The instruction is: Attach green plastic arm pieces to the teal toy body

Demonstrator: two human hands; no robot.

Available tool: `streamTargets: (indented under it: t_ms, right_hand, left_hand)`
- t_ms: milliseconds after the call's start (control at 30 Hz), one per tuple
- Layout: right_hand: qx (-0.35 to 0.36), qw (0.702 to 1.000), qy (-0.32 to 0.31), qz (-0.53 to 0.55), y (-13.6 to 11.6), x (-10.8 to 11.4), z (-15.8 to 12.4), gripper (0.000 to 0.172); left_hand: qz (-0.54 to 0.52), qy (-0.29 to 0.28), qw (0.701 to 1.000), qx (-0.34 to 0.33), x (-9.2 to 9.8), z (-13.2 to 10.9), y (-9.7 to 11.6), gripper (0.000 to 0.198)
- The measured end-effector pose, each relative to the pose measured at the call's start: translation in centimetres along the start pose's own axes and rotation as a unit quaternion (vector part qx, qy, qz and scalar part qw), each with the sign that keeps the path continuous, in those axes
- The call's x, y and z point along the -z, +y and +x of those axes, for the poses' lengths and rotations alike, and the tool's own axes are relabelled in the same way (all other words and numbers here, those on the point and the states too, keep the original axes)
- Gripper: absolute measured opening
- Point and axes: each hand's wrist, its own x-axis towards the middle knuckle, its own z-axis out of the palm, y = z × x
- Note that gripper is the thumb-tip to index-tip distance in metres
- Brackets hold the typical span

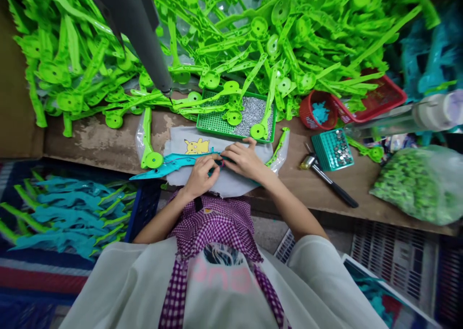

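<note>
My left hand (pixel 201 175) and my right hand (pixel 243 159) meet at the table's front edge, fingers closed on a teal plastic toy part (pixel 170 165) that stretches out to the left. The part lies on a pale cloth (pixel 231 184) with a yellow cartoon print (pixel 197 147). A green plastic arm with a round disc end (pixel 149 143) lies just left of the hands. What the fingertips pinch is hidden.
A big heap of green plastic parts (pixel 253 30) fills the back. A green tray of small metal bits (pixel 249 114), a hammer (pixel 327 178), a teal basket of screws (pixel 333 149), red baskets (pixel 376 97) and a bag of green pieces (pixel 419 184) stand around. Finished teal-green parts (pixel 68 213) fill a crate at left.
</note>
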Motion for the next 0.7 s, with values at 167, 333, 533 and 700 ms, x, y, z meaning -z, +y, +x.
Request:
streamTargets:
  t_ms: [167,333,533,700]
  right_hand:
    - [-0.038,0.998,0.040,0.006,-0.1,-0.6,-0.2,0.027]
    - [-0.058,0.998,0.034,-0.021,-0.7,-1.1,0.0,0.030]
    - [-0.074,0.997,0.016,-0.017,-0.7,-0.6,0.5,0.029]
    - [-0.034,0.998,-0.013,-0.056,-1.6,0.3,1.7,0.033]
  left_hand:
    - [-0.001,0.018,1.000,-0.001,-0.2,0.0,-0.1,0.012]
    - [0.044,0.012,0.999,-0.004,-0.7,-0.1,-0.3,0.011]
    - [0.064,0.013,0.998,0.000,-1.0,-0.1,-0.3,0.012]
    - [0.079,0.009,0.997,0.005,-1.3,-0.2,-0.5,0.011]
